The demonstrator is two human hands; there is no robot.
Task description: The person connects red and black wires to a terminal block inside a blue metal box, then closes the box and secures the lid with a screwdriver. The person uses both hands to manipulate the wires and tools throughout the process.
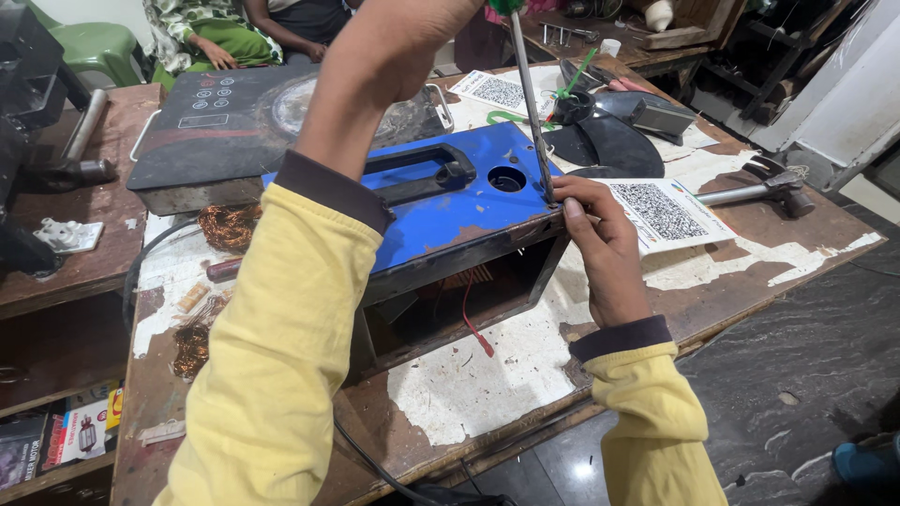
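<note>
Setting: a cluttered workshop with a worn wooden table [525, 375], its white coating chipped away in patches; a dark stone floor lies to the right.
Blue casing: a blue metal box [450, 211] with a black handle [417, 176] on top and a round hole [507, 179] sits at the middle of the table, its open near side showing red wire [472, 323] and copper windings inside.
Screwdriver: a long metal shaft [531, 103] stands nearly upright, its tip on the right near corner of the blue box.
Left hand: the left hand [394, 47] is raised high at the top of the frame, closed around the upper part of the screwdriver as far as can be seen; its fingers are cut off by the edge.
Right hand: the right hand [600, 239] pinches the shaft's lower end with fingertips, right at the box corner.
Behind: a black induction cooktop [225, 122] lies just beyond the box, on the far left.
Right side: printed cards with square code patterns [661, 211], a black fan blade [600, 141] and a hammer [759, 187] rest on the table.
Left side: loose copper wire coils [230, 225] lie near the box.
Others: a seated person in green clothing [216, 33] is at the far edge.
</note>
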